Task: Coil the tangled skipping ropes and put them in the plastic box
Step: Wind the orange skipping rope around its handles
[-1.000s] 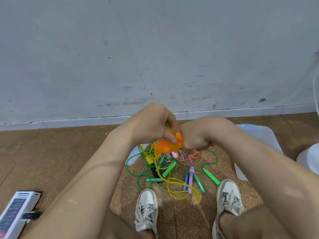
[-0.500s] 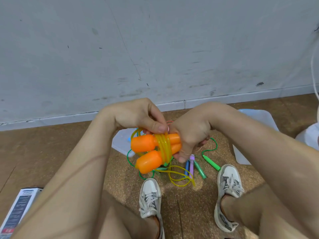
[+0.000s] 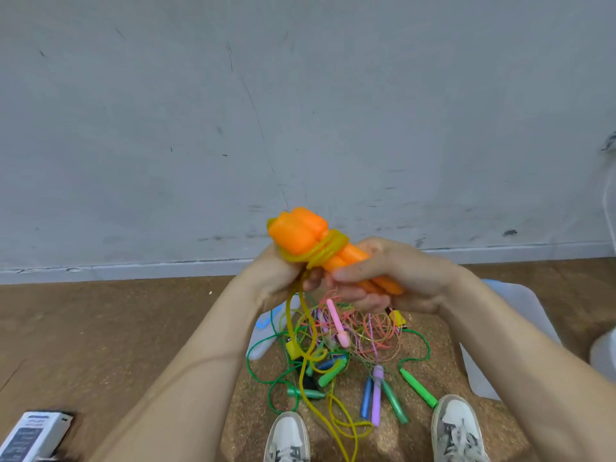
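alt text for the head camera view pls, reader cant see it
Two bare hands hold up a pair of orange plastic skipping-rope handles with translucent yellow rope wound around them: the left hand grips at the coil, the right hand the narrow ends. The rope's loose tail hangs to a tangled pile of coloured skipping ropes on the brown floor.

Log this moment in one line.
step: coiling | left hand, right hand: hold orange handles | yellow rope: partly wound, tail on floor
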The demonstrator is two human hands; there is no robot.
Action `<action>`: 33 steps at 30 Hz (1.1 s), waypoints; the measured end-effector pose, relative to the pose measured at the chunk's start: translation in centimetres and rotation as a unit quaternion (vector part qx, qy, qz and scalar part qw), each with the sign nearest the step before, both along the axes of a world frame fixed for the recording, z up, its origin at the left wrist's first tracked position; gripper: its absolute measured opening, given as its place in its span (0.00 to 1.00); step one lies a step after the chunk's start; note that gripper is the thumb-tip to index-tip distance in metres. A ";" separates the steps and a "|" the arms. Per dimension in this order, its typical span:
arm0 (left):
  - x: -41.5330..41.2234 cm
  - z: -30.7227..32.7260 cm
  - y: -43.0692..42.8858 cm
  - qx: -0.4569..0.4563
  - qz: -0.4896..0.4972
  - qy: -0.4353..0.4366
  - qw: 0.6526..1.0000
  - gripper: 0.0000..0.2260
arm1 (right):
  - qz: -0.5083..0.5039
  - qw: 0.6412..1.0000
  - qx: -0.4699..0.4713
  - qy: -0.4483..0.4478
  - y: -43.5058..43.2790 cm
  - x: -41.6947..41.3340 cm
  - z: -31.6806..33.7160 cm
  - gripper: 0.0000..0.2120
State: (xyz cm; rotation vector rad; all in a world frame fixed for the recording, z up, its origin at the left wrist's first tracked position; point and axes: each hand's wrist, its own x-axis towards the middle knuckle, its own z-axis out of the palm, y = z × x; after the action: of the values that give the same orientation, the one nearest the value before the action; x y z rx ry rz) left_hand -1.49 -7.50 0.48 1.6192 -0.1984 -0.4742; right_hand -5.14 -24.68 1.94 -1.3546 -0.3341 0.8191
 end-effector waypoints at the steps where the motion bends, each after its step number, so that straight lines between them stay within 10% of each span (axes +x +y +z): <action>1: -0.3 0.1 -0.1 -0.016 0.000 -0.013 1.000 0.23 | -0.002 0.998 0.046 0.031 -0.2 0.1 0.0 0.08; 16: 0.5 -0.8 0.2 0.185 0.011 -0.113 0.976 0.04 | -0.231 0.967 -0.104 0.019 0.0 0.8 0.2 0.06; 21: -0.4 0.3 -0.3 0.468 0.036 -0.312 0.826 0.10 | -0.289 0.833 -0.423 -0.209 0.0 1.5 -0.5 0.11; 26: -1.4 1.6 -0.7 0.504 -0.030 -0.476 0.720 0.09 | -0.179 0.744 -0.577 -0.284 1.1 0.9 -0.2 0.14; 33: -1.5 2.3 -0.9 0.330 -0.044 -0.243 0.911 0.06 | 0.055 0.701 -0.633 -0.325 2.1 0.5 -1.5 0.06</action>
State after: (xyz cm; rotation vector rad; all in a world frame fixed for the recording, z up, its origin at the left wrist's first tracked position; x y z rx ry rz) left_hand -2.96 -8.38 2.76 2.3926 -0.5277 -0.1954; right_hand -4.66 -22.59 0.48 -2.9941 -0.4014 0.5914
